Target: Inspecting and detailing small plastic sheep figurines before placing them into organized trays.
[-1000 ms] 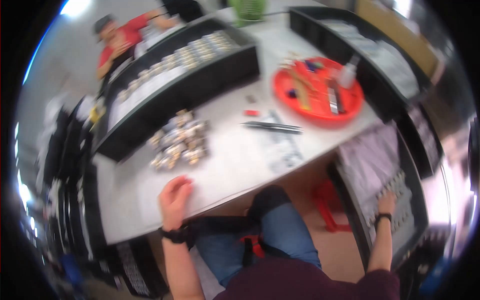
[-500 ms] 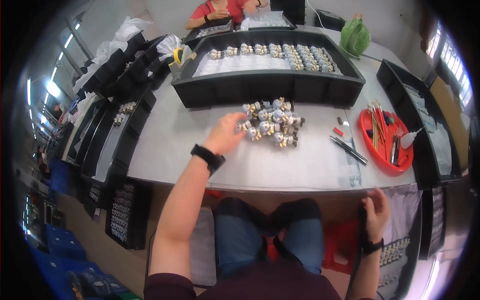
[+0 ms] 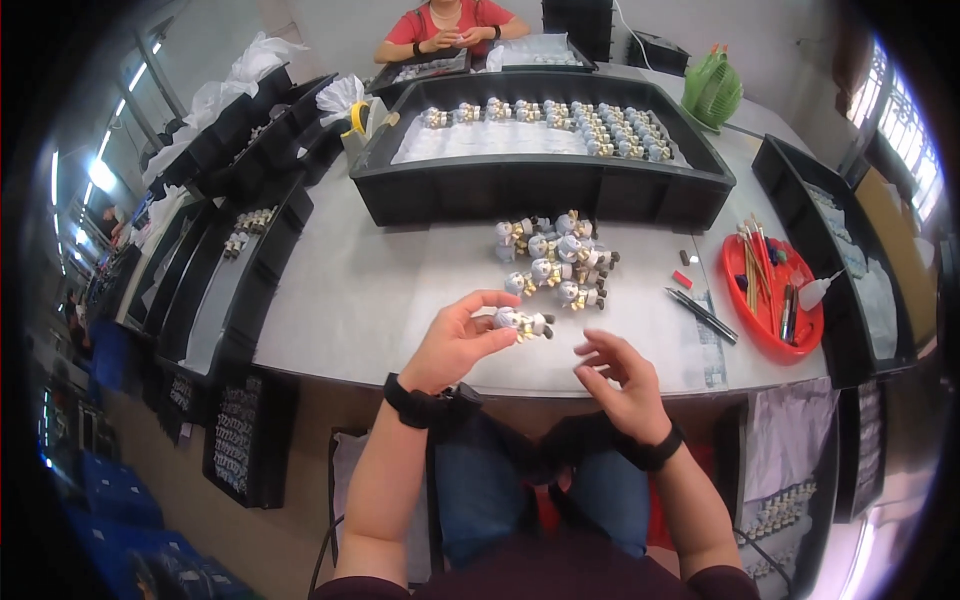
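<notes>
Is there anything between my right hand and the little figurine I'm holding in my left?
Nothing visible. The right hand is open beside the figurine in the left hand, with only bare table between.

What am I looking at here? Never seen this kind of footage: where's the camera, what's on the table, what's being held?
No machine here: a person works with bare hands. The camera sits on their head and looks down through a fisheye lens, so straight edges bend near the rim. The forearms enter from below. The left hand holds a small figurine between thumb and fingers; the right hand is open beside it, holding nothing. On the grey table lies a pile of similar figurines, behind it a long black tray with more in rows. To the right are two pens and a red dish of brushes. Another person in red sits across the table.
</notes>
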`<act>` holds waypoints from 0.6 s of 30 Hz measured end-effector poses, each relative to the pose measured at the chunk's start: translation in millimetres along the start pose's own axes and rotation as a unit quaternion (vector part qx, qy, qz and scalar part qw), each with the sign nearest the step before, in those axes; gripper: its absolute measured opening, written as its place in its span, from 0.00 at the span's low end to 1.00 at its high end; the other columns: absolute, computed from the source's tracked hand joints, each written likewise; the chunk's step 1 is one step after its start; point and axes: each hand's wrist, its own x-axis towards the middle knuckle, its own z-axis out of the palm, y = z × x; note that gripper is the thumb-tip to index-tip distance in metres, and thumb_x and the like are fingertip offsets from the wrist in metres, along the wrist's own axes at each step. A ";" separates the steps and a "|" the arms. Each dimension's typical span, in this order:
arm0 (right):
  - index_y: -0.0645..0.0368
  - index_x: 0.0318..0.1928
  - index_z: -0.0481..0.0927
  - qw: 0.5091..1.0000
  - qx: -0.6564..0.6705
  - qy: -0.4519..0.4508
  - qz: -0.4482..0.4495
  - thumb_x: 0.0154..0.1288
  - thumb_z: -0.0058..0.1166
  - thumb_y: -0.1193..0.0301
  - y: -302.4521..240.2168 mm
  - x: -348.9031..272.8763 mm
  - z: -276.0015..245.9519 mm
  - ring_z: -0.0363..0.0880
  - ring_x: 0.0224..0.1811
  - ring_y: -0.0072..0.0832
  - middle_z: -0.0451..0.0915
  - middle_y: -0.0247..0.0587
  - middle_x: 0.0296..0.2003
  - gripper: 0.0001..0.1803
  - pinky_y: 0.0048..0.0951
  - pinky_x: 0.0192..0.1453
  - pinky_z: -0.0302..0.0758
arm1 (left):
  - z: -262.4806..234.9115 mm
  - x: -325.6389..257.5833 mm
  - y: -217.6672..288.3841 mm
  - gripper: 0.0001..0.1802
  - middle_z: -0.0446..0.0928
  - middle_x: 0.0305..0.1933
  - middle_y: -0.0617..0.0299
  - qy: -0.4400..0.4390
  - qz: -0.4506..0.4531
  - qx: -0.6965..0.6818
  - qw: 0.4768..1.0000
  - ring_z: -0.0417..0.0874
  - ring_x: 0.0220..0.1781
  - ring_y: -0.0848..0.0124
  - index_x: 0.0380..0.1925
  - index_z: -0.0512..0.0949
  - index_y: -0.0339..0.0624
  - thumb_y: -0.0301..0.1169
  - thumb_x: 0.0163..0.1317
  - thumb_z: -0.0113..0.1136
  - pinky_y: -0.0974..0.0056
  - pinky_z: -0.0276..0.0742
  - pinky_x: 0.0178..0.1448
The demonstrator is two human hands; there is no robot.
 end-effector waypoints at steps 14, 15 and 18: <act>0.64 0.46 0.72 0.992 0.077 -0.035 0.090 0.55 0.58 0.72 34.5 16.0 16.6 0.74 0.32 0.16 0.78 0.36 0.31 0.18 0.18 0.37 0.72 | 31.8 13.0 -58.7 0.13 0.76 0.41 0.58 0.126 0.037 -0.178 0.975 0.78 0.39 0.74 0.46 0.70 0.34 0.26 0.61 0.49 0.71 0.74 0.44; 0.64 0.46 0.72 0.994 0.060 -0.032 0.087 0.54 0.58 0.72 33.6 15.2 17.1 0.74 0.32 0.16 0.78 0.35 0.31 0.18 0.18 0.36 0.72 | 31.3 12.3 -58.2 0.13 0.76 0.41 0.58 0.125 0.037 -0.173 0.976 0.78 0.39 0.74 0.45 0.71 0.34 0.26 0.61 0.49 0.71 0.74 0.43; 0.64 0.45 0.73 0.996 0.044 -0.021 0.071 0.53 0.59 0.72 32.3 14.4 19.5 0.74 0.32 0.16 0.78 0.35 0.31 0.18 0.18 0.36 0.72 | 31.9 10.8 -56.3 0.13 0.76 0.42 0.57 0.115 0.052 -0.176 0.976 0.77 0.40 0.74 0.46 0.70 0.34 0.25 0.61 0.49 0.70 0.74 0.45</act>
